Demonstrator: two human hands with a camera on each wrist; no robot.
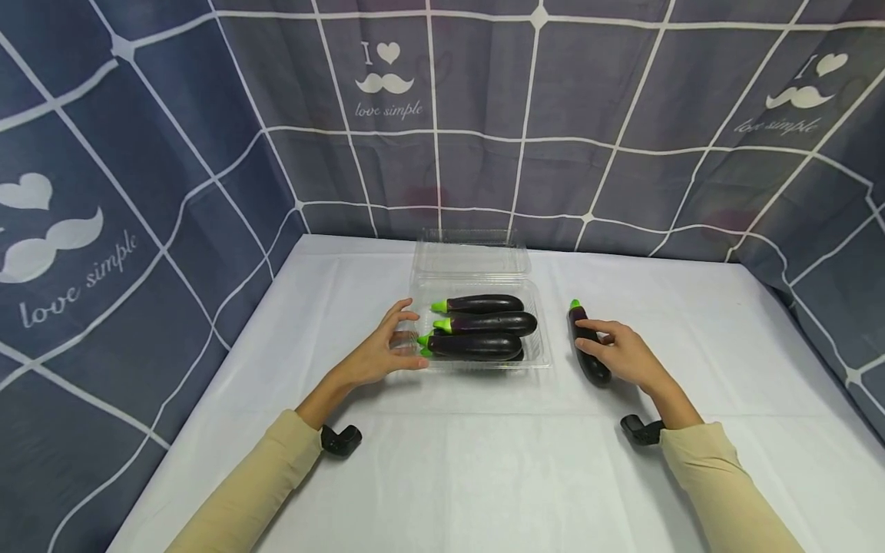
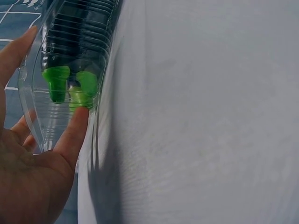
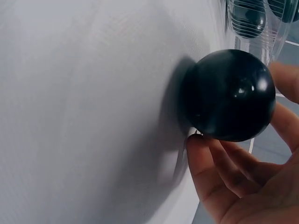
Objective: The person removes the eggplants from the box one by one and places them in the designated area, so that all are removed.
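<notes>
From the head view, the clear container (image 1: 536, 350) sits on the white surface (image 1: 456, 461), a little left of its middle and toward the far edge, with its lid (image 1: 472, 259) open and reaching to that edge. At least four eggplants lie in it, partly stacked, their green stem ends toward the surface's left edge; the front one (image 1: 477, 346) overlaps another. My left hand (image 1: 373, 356) is at the container's left end, fingers spread and gently bent, thumb at the near left corner. My right hand (image 1: 625, 356) is partly closed, holding a single eggplant (image 1: 591, 363) that lies between the container and the right edge, closer to the container, with its stem end toward the far edge and its round end toward the near edge. A dark gridded curtain (image 1: 484, 92) rises past the far edge.

In the left wrist view, my thumb touches the clear wall, and the other fingers sit wide of it around the end. Three green stem ends show through the plastic.

In the right wrist view, the single eggplant's glossy round end faces me, gripped between my fingers and thumb on opposite sides. I can't tell whether it bears fully on the surface. Part of the container shows beyond.
</notes>
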